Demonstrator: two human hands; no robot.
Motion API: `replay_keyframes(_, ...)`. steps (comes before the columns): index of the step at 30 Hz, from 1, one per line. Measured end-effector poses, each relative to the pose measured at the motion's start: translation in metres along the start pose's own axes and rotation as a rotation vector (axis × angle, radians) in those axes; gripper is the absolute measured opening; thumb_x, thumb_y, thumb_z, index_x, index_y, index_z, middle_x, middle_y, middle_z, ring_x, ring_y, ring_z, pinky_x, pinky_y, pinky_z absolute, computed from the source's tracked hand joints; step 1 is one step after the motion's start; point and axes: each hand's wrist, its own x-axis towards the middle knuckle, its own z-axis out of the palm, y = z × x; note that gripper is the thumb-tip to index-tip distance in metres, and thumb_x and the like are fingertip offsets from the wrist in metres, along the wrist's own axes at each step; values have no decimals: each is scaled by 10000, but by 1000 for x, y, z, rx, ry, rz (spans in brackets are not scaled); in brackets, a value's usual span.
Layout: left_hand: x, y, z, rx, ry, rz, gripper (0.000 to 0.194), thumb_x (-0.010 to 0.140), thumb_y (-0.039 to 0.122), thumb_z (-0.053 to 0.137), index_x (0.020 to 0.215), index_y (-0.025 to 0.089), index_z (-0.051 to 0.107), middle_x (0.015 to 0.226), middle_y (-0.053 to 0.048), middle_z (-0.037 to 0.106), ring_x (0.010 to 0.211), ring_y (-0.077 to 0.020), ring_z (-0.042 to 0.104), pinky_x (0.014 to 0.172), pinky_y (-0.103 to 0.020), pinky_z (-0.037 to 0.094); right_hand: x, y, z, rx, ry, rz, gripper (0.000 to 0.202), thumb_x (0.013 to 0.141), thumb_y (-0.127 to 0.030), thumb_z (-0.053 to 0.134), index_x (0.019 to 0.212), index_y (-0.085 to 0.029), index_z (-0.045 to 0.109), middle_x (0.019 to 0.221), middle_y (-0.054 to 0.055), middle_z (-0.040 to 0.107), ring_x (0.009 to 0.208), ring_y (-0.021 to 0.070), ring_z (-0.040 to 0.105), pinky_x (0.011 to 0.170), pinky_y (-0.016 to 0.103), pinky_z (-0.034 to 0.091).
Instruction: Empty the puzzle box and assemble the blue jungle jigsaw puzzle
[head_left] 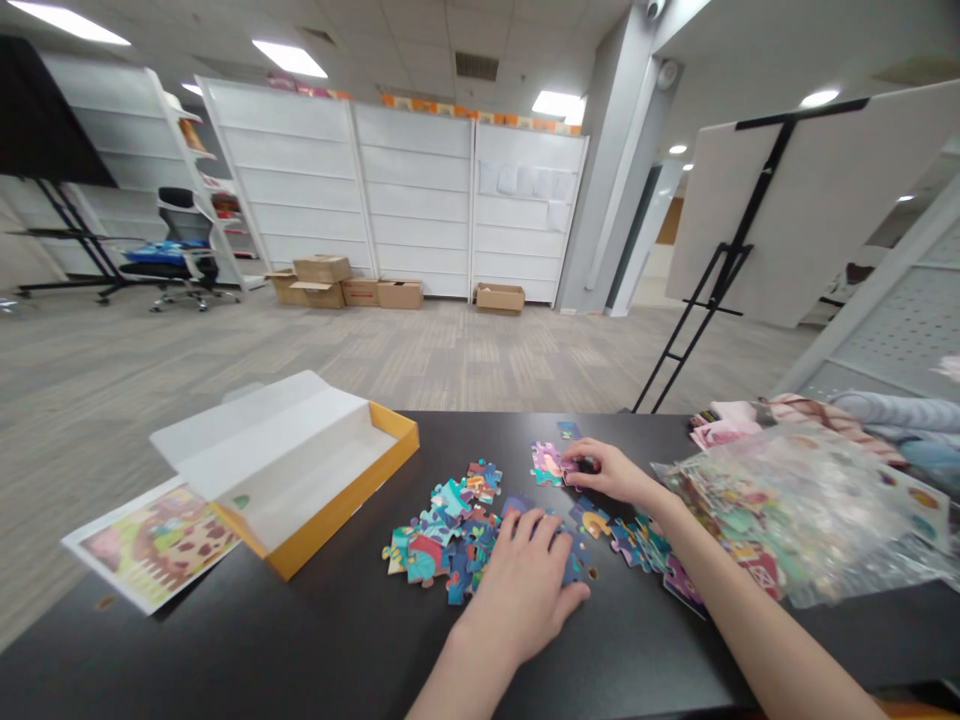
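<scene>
Dark table (pixel 300 655); puzzle pile (pixel 454 535) upon it
Right hand (pixel 613 474) at the pile's two o'clock, fingers narrow on a purple piece (pixel 572 467); left hand (pixel 526 570) spread; best align edges before pressing

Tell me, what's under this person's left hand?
Colorful puzzle pieces show around the left hand, with dark blue ones beside its fingers. Whatever lies directly beneath the palm and fingers is covered, so how many pieces are there can't be seen.

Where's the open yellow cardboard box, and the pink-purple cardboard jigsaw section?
Open yellow cardboard box (pixel 345 504): head view, on its near wall.
Pink-purple cardboard jigsaw section (pixel 547 464): head view, on its printed face.
</scene>
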Motion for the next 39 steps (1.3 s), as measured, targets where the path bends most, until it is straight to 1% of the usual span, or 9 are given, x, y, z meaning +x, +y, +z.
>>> replay_keyframes(9,2,3,-7,-7,-12,-2,442,949,522,540,1264,214,582,1364,-74,589,1318,-299,465,1161,-543,315,0,-1,4,-100,-19,-59,277,852,-402,712,1053,-216,752,1083,103,698,1017,256,653,953,398,494)
replay_keyframes(19,2,2,-6,-2,-4,-2,444,943,527,546,1257,215,588,1357,-78,591,1317,-301,466,1157,-545,322,-1,-2,4,-86,-55,-68,264,863,-373,693,1078,-225,739,1121,100,689,1082,256,633,996,405,473)
replay_keyframes(22,2,1,-6,-1,1,-2,442,935,517,565,1258,215,586,1356,-76,589,1315,-297,466,1160,-538,319,0,-9,-8,-31,-13,-34,298,876,-410,656,1097,-222,722,1156,98,685,1053,243,642,897,368,513)
replay_keyframes(25,1,1,-5,-8,-6,-1,438,930,507,581,1260,219,584,1356,-71,587,1315,-293,465,1170,-534,305,-5,-28,-36,-16,92,20,346,900,-443,587,1124,-202,695,1155,106,695,1003,234,647,786,332,520)
replay_keyframes(27,1,1,-5,-11,-13,-1,437,930,501,583,1265,221,582,1366,-68,580,1323,-294,457,1171,-533,302,-15,-44,-58,-84,86,73,339,895,-456,583,1070,-191,703,1021,94,723,880,218,653,734,318,505)
replay_keyframes(31,1,0,-4,-6,-16,2,443,938,505,568,1273,216,581,1378,-67,573,1330,-298,450,1164,-533,307,-60,-68,-87,-266,-125,221,276,839,-433,654,991,-214,723,829,50,728,723,200,649,657,291,461)
replay_keyframes(33,2,0,-3,-4,-10,5,441,940,504,565,1275,218,581,1375,-68,576,1325,-298,454,1161,-534,308,-90,-71,-87,-379,-190,317,231,816,-427,677,923,-229,727,774,41,717,684,203,642,621,288,425)
replay_keyframes(35,2,-1,-2,-1,-5,12,439,939,502,567,1276,221,580,1367,-73,583,1317,-299,461,1158,-537,309,-119,-69,-81,-450,-233,391,219,789,-437,701,874,-236,716,819,46,723,736,225,656,635,288,418)
replay_keyframes(39,2,0,-3,-2,-9,15,427,942,486,566,1275,218,583,1370,-83,585,1319,-303,462,1152,-535,316,-159,-60,-60,-566,-213,526,242,748,-444,720,830,-219,691,889,92,719,806,273,662,676,316,437)
